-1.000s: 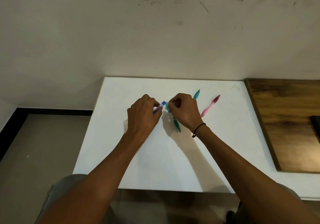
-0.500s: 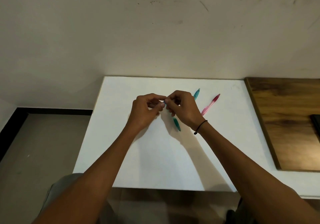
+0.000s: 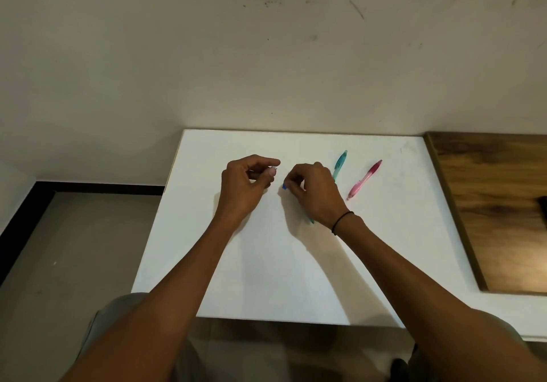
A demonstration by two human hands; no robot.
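- The white table point(image 3: 266, 263) lies beneath both sets of fingers, and its far edge meets the scuffed wall point(image 3: 266, 56) beyond them.
- A wooden board point(image 3: 488, 204) lies well off to the right of the right hand's fingers, at the table's side.
- The left hand point(image 3: 247, 188) hovers over the table with its fingers curled in and the thumb tip brought up to the forefinger (whether anything sits in that pinch, I cannot tell).
- The right hand point(image 3: 315, 195) is just beside it, fingers bent, with a clear gap between the two sets of fingertips.
- A pink pen point(image 3: 364, 179) lies on the table to the right of the right hand's fingers, apart from them, slanting away.
- A teal pen point(image 3: 341, 162) lies just behind the right hand's knuckles, its near end hidden by them.
- A green pen point(image 3: 311, 220) shows only as a tip poking out under the heel of the right hand, on the near side of its fingers.
- A black band point(image 3: 342, 222) circles the right wrist.
- The blue pen piece point(image 3: 284, 186) is pinched in the right hand's fingertips (only a small blue end shows), pointing toward the left hand's fingers without touching them.
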